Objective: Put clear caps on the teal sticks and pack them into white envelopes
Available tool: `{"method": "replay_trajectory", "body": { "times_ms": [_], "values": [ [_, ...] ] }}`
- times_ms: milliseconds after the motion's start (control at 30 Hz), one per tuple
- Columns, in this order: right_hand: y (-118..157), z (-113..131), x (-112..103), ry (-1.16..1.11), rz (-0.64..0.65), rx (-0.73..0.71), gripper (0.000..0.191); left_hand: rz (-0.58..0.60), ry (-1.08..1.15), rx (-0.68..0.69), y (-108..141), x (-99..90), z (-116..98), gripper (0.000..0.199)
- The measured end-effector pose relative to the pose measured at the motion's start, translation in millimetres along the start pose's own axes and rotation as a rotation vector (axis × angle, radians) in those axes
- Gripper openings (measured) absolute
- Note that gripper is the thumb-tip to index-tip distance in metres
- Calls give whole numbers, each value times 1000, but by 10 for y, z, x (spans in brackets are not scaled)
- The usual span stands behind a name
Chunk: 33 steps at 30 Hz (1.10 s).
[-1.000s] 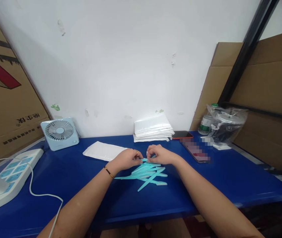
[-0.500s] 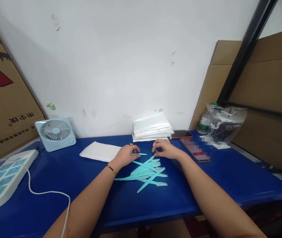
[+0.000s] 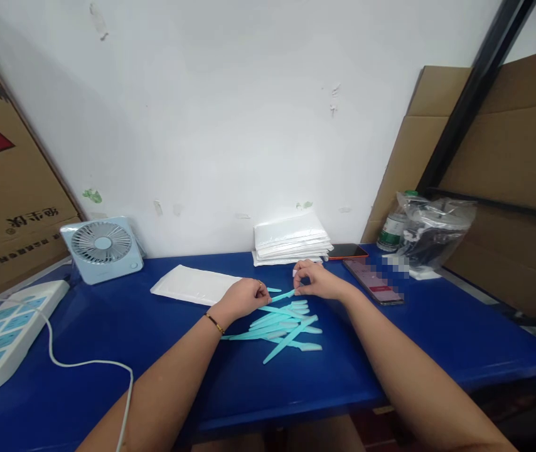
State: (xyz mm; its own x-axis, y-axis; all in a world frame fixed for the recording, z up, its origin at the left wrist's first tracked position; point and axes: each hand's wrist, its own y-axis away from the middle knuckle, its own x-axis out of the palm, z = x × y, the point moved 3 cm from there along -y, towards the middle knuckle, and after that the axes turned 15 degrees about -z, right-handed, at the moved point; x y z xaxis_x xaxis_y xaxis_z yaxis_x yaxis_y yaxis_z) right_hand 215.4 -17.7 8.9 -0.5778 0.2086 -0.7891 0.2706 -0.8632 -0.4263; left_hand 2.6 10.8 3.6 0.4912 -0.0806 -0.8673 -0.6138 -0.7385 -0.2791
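Observation:
Several turquoise plastic sticks (image 3: 283, 326) with pale blade-like ends lie crossed in a loose pile on the blue table. Just behind the pile, one turquoise stick (image 3: 282, 296) spans the gap between my hands. Its left end is pinched in the fingers of my left hand (image 3: 248, 296), and my right hand (image 3: 312, 280) closes on its other end. Another stick tip (image 3: 274, 289) shows beyond my left fingers. A white padded envelope (image 3: 195, 285) lies flat behind my left hand, partly covered by it.
Against the wall is a stack of white envelopes (image 3: 291, 238). Two phones (image 3: 349, 251), a bottle (image 3: 390, 232) and a clear bag (image 3: 435, 235) stand or lie right. A fan (image 3: 103, 249), power strip (image 3: 18, 333) and white cable (image 3: 84, 364) are left, on the blue table (image 3: 437, 351).
My left fingers have closed on a stick from the pile, which now stretches between both hands. My right fingers have closed on its other end. The view has shifted slightly.

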Motion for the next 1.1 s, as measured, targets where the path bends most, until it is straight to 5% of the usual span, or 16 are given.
{"method": "replay_trajectory", "body": {
  "times_ms": [333,567,867,1100],
  "values": [
    [57,-185,-140,91,-22,141,22,-180,-169,3,-22,-149,136,19],
    [83,44,-14,90,194,46,18,14,10,41,33,-24,13,23],
    [44,37,-33,81,3,42,12,-38,-42,19,19,39,8,35],
    [56,-115,-119,153,-49,117,12,-99,-174,-34,-21,-69,104,23]
  ]
}}
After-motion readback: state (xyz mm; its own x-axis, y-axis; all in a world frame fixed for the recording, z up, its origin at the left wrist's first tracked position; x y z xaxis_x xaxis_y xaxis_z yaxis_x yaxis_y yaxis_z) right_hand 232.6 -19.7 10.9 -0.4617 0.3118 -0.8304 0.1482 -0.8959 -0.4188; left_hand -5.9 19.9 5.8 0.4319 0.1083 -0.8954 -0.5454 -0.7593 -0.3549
